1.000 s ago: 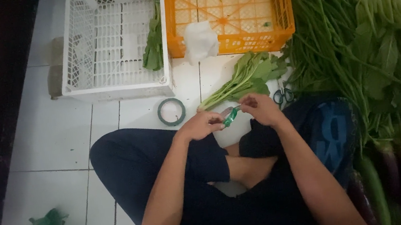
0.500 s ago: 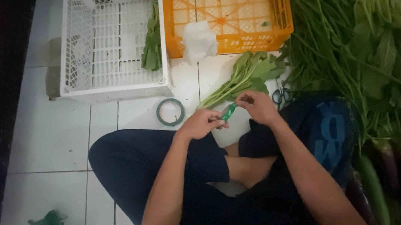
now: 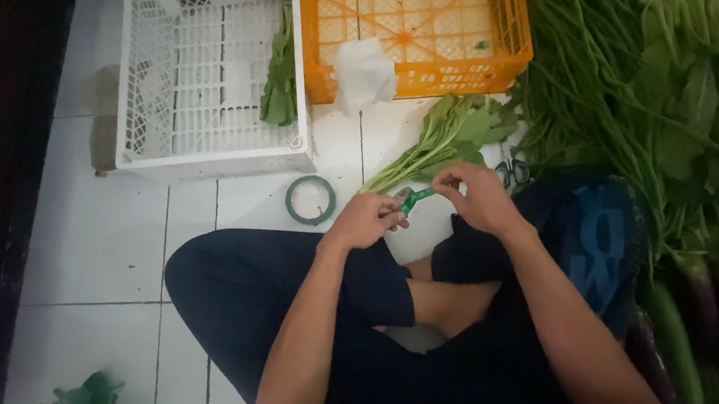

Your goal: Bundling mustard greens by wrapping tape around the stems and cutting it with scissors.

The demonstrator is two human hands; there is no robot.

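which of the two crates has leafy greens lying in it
The white crate on the left: a bunch of leafy greens lies along its right wall. The orange crate beside it holds only a crumpled white bag.

1. Dark navy trousers (image 3: pixel 252 286) are worn, the fabric plain and unmarked.
2. A lighter blue patch (image 3: pixel 595 247) is seen on the dark cloth over the right knee.
3. Both forearms are left bare; no sleeves, watch or rings are seen on the left hand (image 3: pixel 366 221) or right hand (image 3: pixel 477 200).
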